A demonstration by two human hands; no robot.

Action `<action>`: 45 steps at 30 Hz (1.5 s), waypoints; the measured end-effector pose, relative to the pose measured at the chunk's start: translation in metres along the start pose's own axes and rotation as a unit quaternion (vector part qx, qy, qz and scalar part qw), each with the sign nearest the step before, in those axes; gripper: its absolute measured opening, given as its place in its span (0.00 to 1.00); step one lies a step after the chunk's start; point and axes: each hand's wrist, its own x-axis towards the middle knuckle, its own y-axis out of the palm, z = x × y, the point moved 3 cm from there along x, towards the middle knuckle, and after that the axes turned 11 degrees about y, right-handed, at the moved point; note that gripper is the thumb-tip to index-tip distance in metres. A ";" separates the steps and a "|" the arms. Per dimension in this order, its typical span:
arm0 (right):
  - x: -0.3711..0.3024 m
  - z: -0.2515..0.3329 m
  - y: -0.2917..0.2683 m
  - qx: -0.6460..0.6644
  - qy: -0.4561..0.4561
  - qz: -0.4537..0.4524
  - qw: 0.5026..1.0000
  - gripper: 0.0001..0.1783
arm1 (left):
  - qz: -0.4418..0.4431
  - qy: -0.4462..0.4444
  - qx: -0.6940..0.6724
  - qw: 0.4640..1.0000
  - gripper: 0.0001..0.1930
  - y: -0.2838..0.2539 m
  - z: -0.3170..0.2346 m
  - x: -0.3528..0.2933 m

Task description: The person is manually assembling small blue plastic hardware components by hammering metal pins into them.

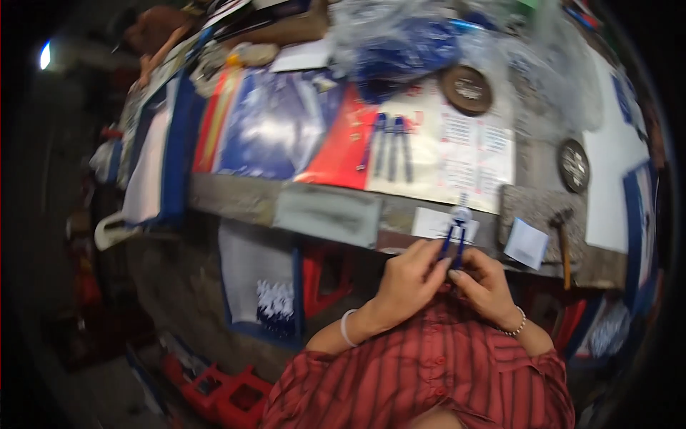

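In front of my chest, both hands grip a drawing compass (459, 223) with two blue legs and a pale round head pointing away from me. My left hand (410, 280) closes on the left leg, thumb and fingers pinched. On the other leg, the fingers of my right hand (486, 282) are closed, and the thumbs nearly meet at the lower ends. Fine detail there is blurred. Beyond them, several slim blue compasses (391, 149) lie side by side on a printed sheet (443, 161). A white paper (429, 223) lies just past my hands.
To the right, a hammer (564, 247) and a small pale packet (527, 243) rest by a stone slab (532, 207). Two dark round discs (466, 90) lie farther back, near plastic bags (407, 53). A blue bin (261, 286) of small parts stands below the table edge.
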 end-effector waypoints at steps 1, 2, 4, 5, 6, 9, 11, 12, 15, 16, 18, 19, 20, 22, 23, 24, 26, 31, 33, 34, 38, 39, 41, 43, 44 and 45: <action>0.002 -0.005 0.003 -0.011 -0.015 0.006 1.000 0.10 | -0.008 0.036 0.043 0.998 0.13 0.000 0.003 -0.003; 0.003 -0.004 0.008 -0.058 -0.022 -0.001 0.998 0.12 | -0.010 0.065 0.077 0.995 0.14 -0.004 0.002 -0.006; 0.004 0.005 0.019 -0.147 -0.058 -0.002 0.987 0.13 | -0.022 0.084 0.107 0.990 0.15 -0.013 0.000 -0.015; 0.008 0.002 0.024 -0.177 -0.072 0.013 0.982 0.14 | -0.018 0.077 0.130 0.988 0.15 -0.019 0.003 -0.022; 0.007 0.003 0.025 -0.209 -0.085 0.013 0.974 0.15 | -0.020 0.073 0.138 0.988 0.13 -0.026 0.003 -0.026; 0.013 0.007 0.038 -0.220 -0.062 0.053 0.972 0.16 | -0.060 0.064 0.228 0.970 0.13 -0.060 0.016 -0.051; 0.014 0.013 0.045 -0.214 -0.075 0.066 0.972 0.15 | -0.068 0.022 0.311 0.948 0.13 -0.092 0.026 -0.075; 0.014 0.014 0.047 -0.214 -0.076 0.069 0.971 0.15 | -0.084 0.021 0.364 0.927 0.12 -0.108 0.033 -0.090; 0.018 0.019 0.058 -0.267 -0.104 0.084 0.954 0.13 | -0.099 -0.106 0.431 0.891 0.12 -0.161 0.051 -0.146; 0.019 0.017 0.061 -0.272 -0.091 0.099 0.953 0.13 | -0.117 -0.135 0.450 0.875 0.12 -0.174 0.057 -0.168; 0.020 0.018 0.068 -0.275 -0.075 0.115 0.952 0.12 | -0.134 -0.173 0.474 0.853 0.12 -0.195 0.069 -0.207; 0.021 0.018 0.071 -0.284 -0.066 0.129 0.948 0.12 | -0.122 -0.202 0.487 0.841 0.12 -0.202 0.074 -0.226; 0.023 0.018 0.074 -0.294 -0.058 0.143 0.943 0.12 | -0.111 -0.229 0.500 0.828 0.12 -0.205 0.077 -0.244; 0.024 0.017 0.079 -0.302 -0.071 0.155 0.938 0.12 | -0.105 -0.236 0.502 0.825 0.11 -0.205 0.084 -0.274; 0.024 0.017 0.081 -0.310 -0.084 0.163 0.933 0.12 | -0.100 -0.241 0.504 0.823 0.11 -0.204 0.088 -0.285; 0.025 0.017 0.082 -0.310 -0.083 0.163 0.933 0.12 | -0.099 -0.241 0.504 0.824 0.11 -0.203 0.091 -0.294; 0.024 0.017 0.084 -0.323 -0.091 0.167 0.927 0.12 | -0.088 -0.254 0.501 0.822 0.11 -0.198 0.097 -0.308; 0.022 0.013 0.083 -0.345 -0.092 0.169 0.918 0.12 | -0.093 -0.255 0.492 0.827 0.11 -0.191 0.112 -0.322; 0.022 0.012 0.083 -0.345 -0.087 0.171 0.919 0.12 | -0.091 -0.262 0.488 0.828 0.11 -0.188 0.116 -0.327; 0.021 0.012 0.084 -0.350 -0.090 0.173 0.916 0.12 | -0.095 -0.260 0.492 0.826 0.11 -0.188 0.118 -0.327; 0.021 0.013 0.085 -0.348 -0.084 0.181 0.916 0.12 | -0.098 -0.265 0.489 0.825 0.10 -0.186 0.120 -0.326; 0.021 0.011 0.085 -0.347 -0.083 0.180 0.917 0.12 | -0.096 -0.264 0.489 0.826 0.10 -0.185 0.120 -0.327; 0.021 0.010 0.086 -0.343 -0.103 0.175 0.917 0.12 | -0.093 -0.293 0.476 0.824 0.12 -0.185 0.121 -0.329; 0.020 0.011 0.085 -0.341 -0.095 0.176 0.919 0.12 | -0.090 -0.296 0.475 0.824 0.13 -0.185 0.119 -0.329; 0.020 0.010 0.085 -0.340 -0.087 0.178 0.919 0.12 | -0.088 -0.301 0.474 0.823 0.14 -0.184 0.118 -0.329; 0.020 0.009 0.084 -0.339 -0.086 0.177 0.920 0.12 | -0.086 -0.300 0.474 0.824 0.14 -0.184 0.117 -0.328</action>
